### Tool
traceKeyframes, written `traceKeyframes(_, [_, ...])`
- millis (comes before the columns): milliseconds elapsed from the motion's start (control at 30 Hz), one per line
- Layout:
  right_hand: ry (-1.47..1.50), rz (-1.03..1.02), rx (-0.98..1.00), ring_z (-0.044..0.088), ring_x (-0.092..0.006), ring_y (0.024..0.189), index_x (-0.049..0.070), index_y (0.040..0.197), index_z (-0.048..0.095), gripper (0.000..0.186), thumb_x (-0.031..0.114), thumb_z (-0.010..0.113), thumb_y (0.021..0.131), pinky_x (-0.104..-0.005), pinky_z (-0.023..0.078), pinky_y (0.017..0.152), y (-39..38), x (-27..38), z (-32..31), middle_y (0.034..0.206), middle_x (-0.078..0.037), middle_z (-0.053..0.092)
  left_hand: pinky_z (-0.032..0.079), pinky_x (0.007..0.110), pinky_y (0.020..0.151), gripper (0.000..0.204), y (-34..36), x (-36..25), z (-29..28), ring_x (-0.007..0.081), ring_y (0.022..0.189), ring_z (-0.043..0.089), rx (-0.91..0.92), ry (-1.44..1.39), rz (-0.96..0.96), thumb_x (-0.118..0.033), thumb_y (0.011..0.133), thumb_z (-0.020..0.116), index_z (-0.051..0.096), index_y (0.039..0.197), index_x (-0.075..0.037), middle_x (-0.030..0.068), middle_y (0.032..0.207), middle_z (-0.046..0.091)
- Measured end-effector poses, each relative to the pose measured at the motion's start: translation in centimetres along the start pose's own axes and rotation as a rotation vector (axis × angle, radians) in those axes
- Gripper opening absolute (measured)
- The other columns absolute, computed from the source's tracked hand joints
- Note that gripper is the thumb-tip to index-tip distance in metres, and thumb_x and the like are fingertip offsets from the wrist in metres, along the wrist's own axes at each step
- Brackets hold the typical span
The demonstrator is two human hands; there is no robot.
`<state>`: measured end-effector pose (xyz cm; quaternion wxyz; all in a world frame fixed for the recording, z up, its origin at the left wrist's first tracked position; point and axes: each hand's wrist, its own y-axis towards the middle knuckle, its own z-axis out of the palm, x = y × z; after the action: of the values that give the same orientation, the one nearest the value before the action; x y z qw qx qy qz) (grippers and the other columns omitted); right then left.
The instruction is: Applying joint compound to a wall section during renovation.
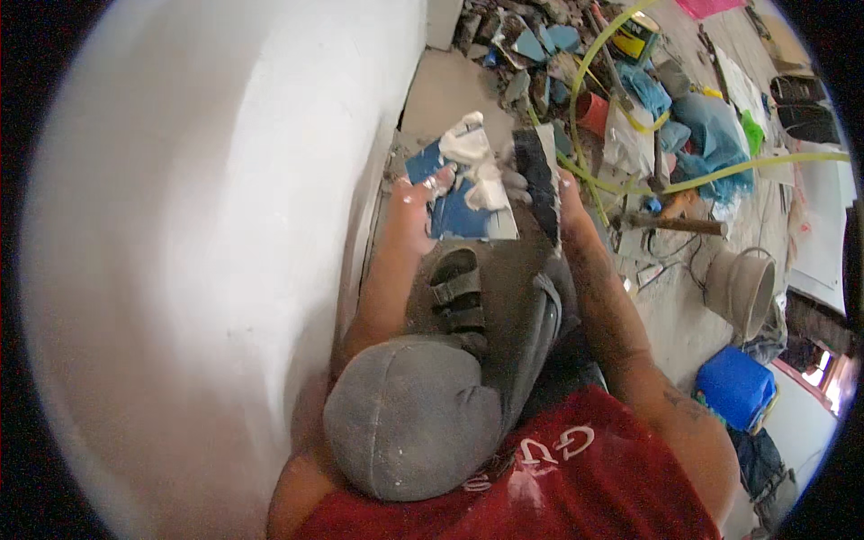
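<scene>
Dusty floor [450, 90] under us, rubble [531, 54] heaped ahead, hose [765, 166] and bucket [733, 292] off right. White wall [225, 270] sits tight along our left arm, so elbow room's slim there. Left hand [417, 205] is clamped on a blue board [450, 216] loaded with white paste [487, 187], right hand [569, 193] grips a dark slab [538, 184] just beside it, both out in front.
</scene>
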<state>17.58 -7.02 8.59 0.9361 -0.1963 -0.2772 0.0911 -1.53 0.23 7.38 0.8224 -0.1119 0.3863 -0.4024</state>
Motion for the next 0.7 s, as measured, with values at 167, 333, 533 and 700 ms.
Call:
traceKeyframes(167, [-0.153, -0.055, -0.252, 0.044, -0.0121, 0.060, 0.004, 0.100, 0.049, 0.023, 0.021, 0.048, 0.085, -0.0236, 0.038, 0.054, 0.9, -0.6, 2.1, 0.072, -0.003, 0.046, 0.055, 0.033, 0.066, 0.029, -0.9, -0.3, -0.5, 0.0175, 0.077, 0.064, -0.061, 0.001, 0.001, -0.008, 0.081, 0.057, 0.054, 0.108, 0.000, 0.0084, 0.094, 0.063])
traceKeyframes(333, [-0.044, -0.145, 0.120, 0.050, -0.0128, 0.064, 0.005, 0.101, 0.050, 0.027, 0.026, 0.049, 0.085, -0.0284, 0.045, 0.061, 1.1, 1.9, -5.2, 0.075, -0.001, 0.048, 0.053, 0.030, 0.067, 0.027, -0.1, 0.9, 0.0, 0.0150, 0.079, 0.062, -0.084, 0.091, 0.236, -0.009, 0.081, 0.059, 0.056, 0.106, 0.000, 0.0065, 0.091, 0.063])
traceKeyframes(533, [-0.158, -0.148, -0.037, 0.046, -0.0132, 0.062, 0.002, 0.101, 0.050, 0.026, 0.021, 0.050, 0.082, -0.0270, 0.041, 0.057, -2.8, 4.0, -3.7, 0.075, -0.005, 0.049, 0.053, 0.028, 0.063, 0.025, -0.2, 0.2, -0.9, 0.0142, 0.074, 0.063, -0.104, 0.140, 0.161, -0.010, 0.080, 0.060, 0.058, 0.104, 0.000, 0.0060, 0.089, 0.063])
traceKeyframes(700, [0.013, -0.065, 0.175, 0.049, -0.0141, 0.065, 0.001, 0.100, 0.052, 0.026, 0.022, 0.048, 0.085, -0.0270, 0.042, 0.060, 1.5, 0.6, -6.1, 0.077, -0.006, 0.052, 0.055, 0.031, 0.064, 0.025, -0.9, 0.0, 0.3, 0.0175, 0.075, 0.064, -0.002, 0.057, 0.031, -0.010, 0.081, 0.060, 0.055, 0.104, -0.001, 0.0075, 0.088, 0.063])
